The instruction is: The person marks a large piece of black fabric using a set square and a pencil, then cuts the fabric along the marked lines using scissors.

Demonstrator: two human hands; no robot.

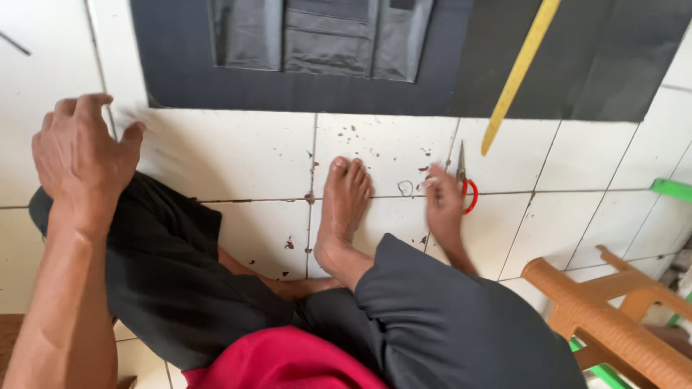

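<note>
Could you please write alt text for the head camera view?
Seated on a white tiled floor, a person's right hand touches red-handled scissors while the left hand hovers raised near dark grey fabric and a yellow ruler.

I am seeing two hands, the left hand [81, 155] and the right hand [442, 204], one pair of red-handled scissors [466, 185], one yellow ruler [517, 73], one bare foot [344, 202], and one orange plastic chair [613, 317].
</note>
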